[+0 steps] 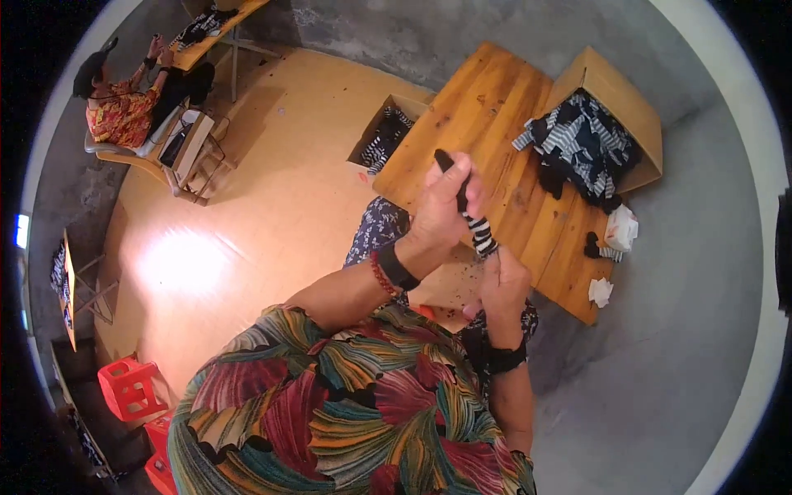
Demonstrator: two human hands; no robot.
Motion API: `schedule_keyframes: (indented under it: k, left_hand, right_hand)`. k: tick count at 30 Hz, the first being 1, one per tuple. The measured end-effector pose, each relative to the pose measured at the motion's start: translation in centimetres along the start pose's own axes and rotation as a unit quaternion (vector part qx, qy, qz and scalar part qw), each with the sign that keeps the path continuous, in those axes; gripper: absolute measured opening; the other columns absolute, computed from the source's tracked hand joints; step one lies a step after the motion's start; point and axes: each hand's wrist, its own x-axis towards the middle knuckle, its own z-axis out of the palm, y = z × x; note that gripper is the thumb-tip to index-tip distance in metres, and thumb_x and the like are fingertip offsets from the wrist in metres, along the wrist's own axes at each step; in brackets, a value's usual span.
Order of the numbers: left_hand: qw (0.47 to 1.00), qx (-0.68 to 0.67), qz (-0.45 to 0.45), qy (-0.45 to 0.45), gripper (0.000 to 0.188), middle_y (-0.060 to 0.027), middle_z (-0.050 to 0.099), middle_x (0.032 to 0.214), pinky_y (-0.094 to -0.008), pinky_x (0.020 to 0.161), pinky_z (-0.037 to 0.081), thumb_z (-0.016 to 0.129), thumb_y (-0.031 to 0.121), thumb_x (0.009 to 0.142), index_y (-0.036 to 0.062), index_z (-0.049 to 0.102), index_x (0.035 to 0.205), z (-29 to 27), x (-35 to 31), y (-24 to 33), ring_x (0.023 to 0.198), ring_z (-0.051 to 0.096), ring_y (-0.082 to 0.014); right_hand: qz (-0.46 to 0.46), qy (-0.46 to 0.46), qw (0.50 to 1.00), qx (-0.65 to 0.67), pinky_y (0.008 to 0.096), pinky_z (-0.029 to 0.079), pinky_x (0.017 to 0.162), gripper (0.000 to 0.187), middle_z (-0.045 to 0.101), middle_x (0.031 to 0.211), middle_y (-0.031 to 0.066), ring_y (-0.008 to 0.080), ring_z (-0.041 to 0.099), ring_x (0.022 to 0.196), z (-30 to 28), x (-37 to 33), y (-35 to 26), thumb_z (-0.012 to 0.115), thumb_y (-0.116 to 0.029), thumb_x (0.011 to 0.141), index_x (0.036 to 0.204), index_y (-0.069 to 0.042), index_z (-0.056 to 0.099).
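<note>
A black sock (482,237) with white stripes is stretched between my two hands, above the near edge of the wooden table. My left hand (446,200) is closed around its plain black part, and the black tip pokes out above the fingers. Lower and to the right, my right hand (502,280) pinches the striped end, thumb pressed along it. Part of the sock is hidden inside both hands.
On the wooden table (462,107), a tipped cardboard box (648,157) spills striped socks (590,136). A white packet (621,228) and crumpled tissue (601,291) lie nearby. Another carton (419,108) holds socks. A seated co-worker (124,111) and a red stool (130,388) are at left.
</note>
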Motion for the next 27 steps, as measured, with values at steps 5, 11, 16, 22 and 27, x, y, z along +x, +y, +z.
schedule_keyframes:
  k: [5,11,16,22,27]
  left_hand:
    - [0.997,0.026,-0.052,-0.051,0.021,-0.0041,0.047,0.060,-0.0268,0.044,0.037,0.047,0.029,0.088,0.0086,0.046,0.082,-0.7,0.4,1.5,0.047,0.044,-0.0153]
    - [0.998,0.030,-0.042,0.028,0.031,-0.0107,0.058,0.075,-0.0387,0.063,0.050,0.046,0.037,0.088,0.0065,0.049,0.084,-1.3,1.2,1.5,0.067,0.060,-0.0266]
    - [0.995,-0.040,-0.025,0.083,0.029,-0.0133,0.057,0.076,-0.0374,0.063,0.052,0.046,0.032,0.089,0.0033,0.050,0.086,-0.3,0.3,0.9,0.070,0.061,-0.0278]
    - [1.000,-0.010,0.014,0.021,0.016,-0.0153,0.058,0.084,-0.0394,0.070,0.051,0.053,0.016,0.085,0.0023,0.051,0.092,0.3,-0.6,0.9,0.078,0.060,-0.0298]
    - [0.999,-0.006,0.044,-0.020,0.011,-0.0173,0.059,0.091,-0.0414,0.075,0.050,0.055,0.009,0.082,0.0025,0.053,0.091,0.5,0.0,0.6,0.085,0.059,-0.0322]
  right_hand:
    - [0.329,-0.163,0.833,0.414,0.0196,0.029,0.040,0.025,0.038,0.054,-0.0058,0.0032,0.033,0.046,-1.5,0.1,-3.2,0.051,-0.027,0.087,0.074,-0.005,0.053]
    - [0.333,-0.174,0.830,0.412,0.0190,0.029,0.040,0.026,0.037,0.054,-0.0060,0.0032,0.031,0.045,-1.0,-1.5,-0.5,0.050,-0.028,0.088,0.075,-0.005,0.052]
    - [0.306,-0.143,0.852,0.401,0.0198,0.032,0.037,0.026,0.036,0.053,-0.0052,0.0035,0.031,0.041,-0.7,-2.3,-0.8,0.048,-0.029,0.088,0.076,-0.006,0.050]
    - [0.328,-0.090,0.822,0.457,0.0170,0.029,0.044,0.024,0.046,0.061,-0.0046,0.0027,0.036,0.049,-0.6,-2.5,-1.6,0.050,-0.024,0.088,0.077,-0.003,0.055]
    - [0.347,-0.085,0.793,0.493,0.0174,0.026,0.041,0.023,0.044,0.058,-0.0044,0.0027,0.033,0.047,-0.6,-2.5,-1.8,0.049,-0.024,0.088,0.081,-0.002,0.053]
